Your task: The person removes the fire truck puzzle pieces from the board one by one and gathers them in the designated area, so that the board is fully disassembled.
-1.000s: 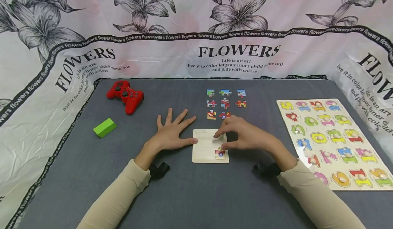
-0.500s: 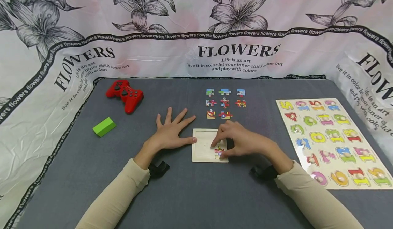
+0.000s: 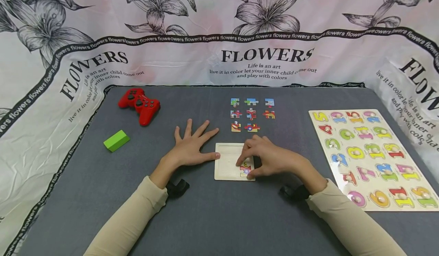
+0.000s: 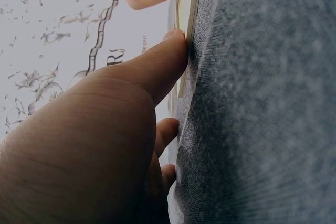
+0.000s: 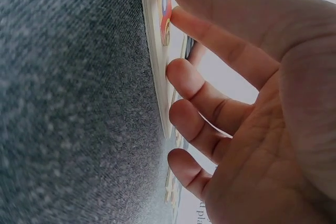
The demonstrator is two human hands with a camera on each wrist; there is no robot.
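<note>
A shallow wooden puzzle tray (image 3: 227, 167) lies at the middle of the table. My left hand (image 3: 188, 149) rests flat with fingers spread, its thumb touching the tray's left edge; in the left wrist view that thumb (image 4: 165, 59) lies against the tray's side. A colourful jigsaw piece (image 3: 245, 169) lies in the tray's lower right corner, partly hidden by fingers. My right hand (image 3: 271, 157) pinches it, index finger at its upper left and thumb at its lower right. In the right wrist view the index fingertip meets the piece (image 5: 166, 9) and the other fingers curl beside the tray.
Several loose jigsaw pieces (image 3: 251, 114) lie in rows beyond the tray. A red game controller (image 3: 140, 105) and a green block (image 3: 117, 141) are at the left. A large number puzzle board (image 3: 374, 160) lies at the right, beside my right forearm.
My right hand has come down and slightly toward me, its index finger and thumb closing about the piece in the corner. The left hand has stayed still.
</note>
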